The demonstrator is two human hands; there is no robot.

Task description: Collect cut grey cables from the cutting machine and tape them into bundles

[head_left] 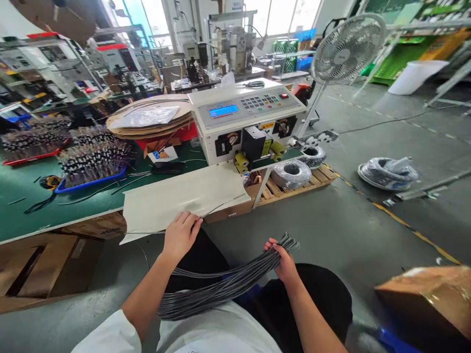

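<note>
My right hand [282, 262] is closed round one end of a bundle of cut grey wires [221, 289] that sags across my lap. My left hand [181, 234] rests at the near edge of a pale sheet tray [176, 198] and pinches a single grey wire [219, 207] lying on it. The tray slopes down from a white wire-cutting machine [245, 115] with a blue display and a keypad.
A green workbench [22, 196] holds blue and red trays of cut wires [93, 162] and a stack of cardboard discs [150, 120]. Grey wire coils [292, 174] sit on a wooden pallet; another coil [388, 172] lies on the floor. A standing fan [348, 49] is behind; a cardboard box [430, 294] is at my right.
</note>
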